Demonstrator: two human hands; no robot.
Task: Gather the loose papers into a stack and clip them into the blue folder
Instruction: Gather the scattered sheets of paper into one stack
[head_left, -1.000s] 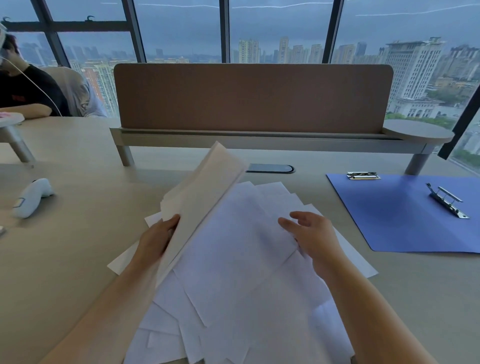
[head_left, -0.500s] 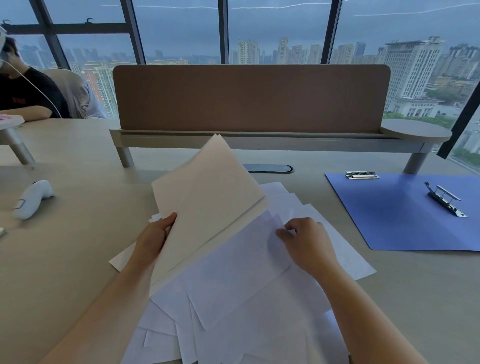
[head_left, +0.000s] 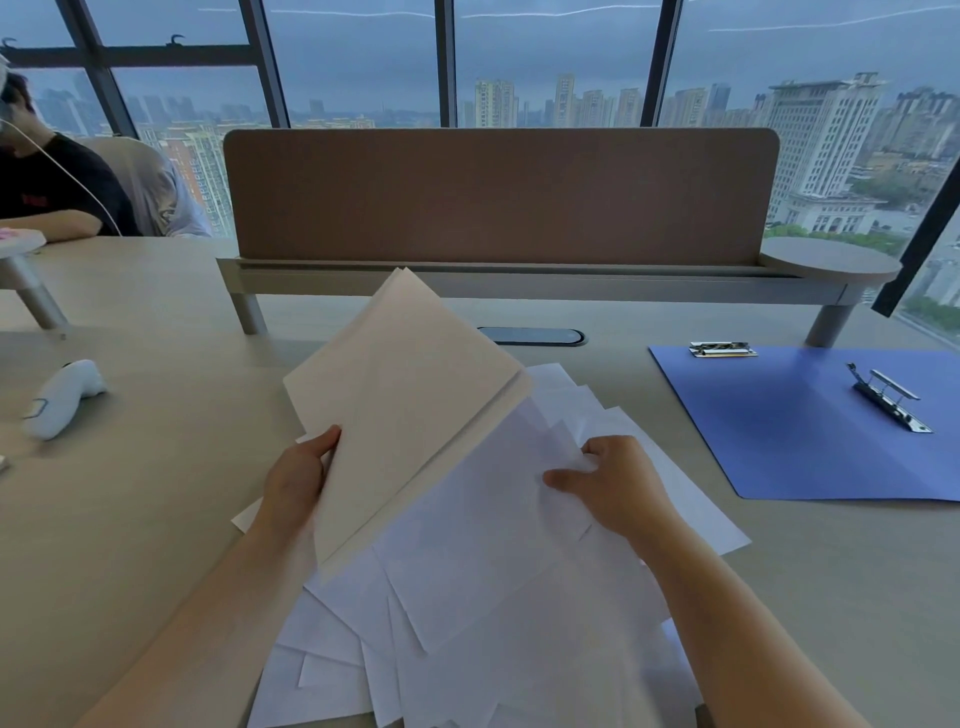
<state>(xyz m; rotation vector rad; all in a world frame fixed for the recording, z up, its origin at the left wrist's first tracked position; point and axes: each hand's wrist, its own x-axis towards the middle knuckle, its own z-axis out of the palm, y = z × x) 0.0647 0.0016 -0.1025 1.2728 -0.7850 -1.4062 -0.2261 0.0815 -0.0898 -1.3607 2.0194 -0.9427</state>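
Note:
Loose white papers (head_left: 498, 618) lie scattered and overlapping on the desk in front of me. My left hand (head_left: 296, 478) grips the lower left edge of a small stack of sheets (head_left: 400, 410), tilted up off the pile. My right hand (head_left: 618, 483) pinches the right edge of one sheet (head_left: 483, 525) on top of the pile. The blue folder (head_left: 810, 436) lies open and flat at the right, with a metal clip (head_left: 889, 399) on its inner face and a second metal clip (head_left: 722, 349) at its top left corner.
A brown desk divider (head_left: 498, 197) on a grey rail stands across the back. A white handheld device (head_left: 62, 397) lies at the left. A black cable port (head_left: 530, 336) sits behind the papers. Another person (head_left: 47, 187) sits at the far left.
The stack in my left hand has swung flatter and to the right over the pile. My right hand has gone from hovering open to pinching a sheet's edge.

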